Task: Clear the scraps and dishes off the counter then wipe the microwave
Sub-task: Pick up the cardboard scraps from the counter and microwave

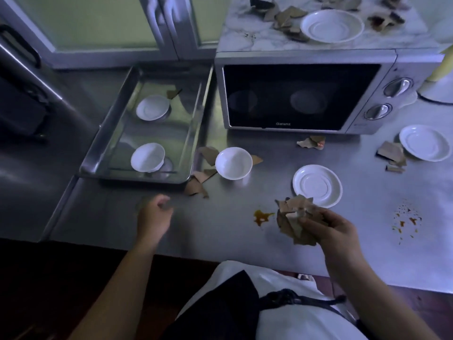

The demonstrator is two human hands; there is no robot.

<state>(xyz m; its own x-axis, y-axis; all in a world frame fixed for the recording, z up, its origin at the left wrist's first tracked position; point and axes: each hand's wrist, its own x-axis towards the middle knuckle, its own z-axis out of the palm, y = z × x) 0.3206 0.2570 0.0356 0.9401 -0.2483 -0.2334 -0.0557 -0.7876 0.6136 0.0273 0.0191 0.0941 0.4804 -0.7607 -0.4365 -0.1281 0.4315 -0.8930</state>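
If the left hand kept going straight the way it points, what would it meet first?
Most likely the near rim of the metal tray, by its right corner. The cardboard scraps lying just right of that corner are close to the line too; depth from this view is unclear.

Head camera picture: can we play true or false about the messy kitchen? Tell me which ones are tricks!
1. The right hand holds a bunch of brown scraps. True.
2. The metal tray has nothing in it. False: two white dishes sit in it.
3. A white plate sits on top of the microwave. True.
4. The microwave door is open. False: it is shut.
5. The left hand is holding a bowl. False: it holds nothing, and the bowl stands on the counter.
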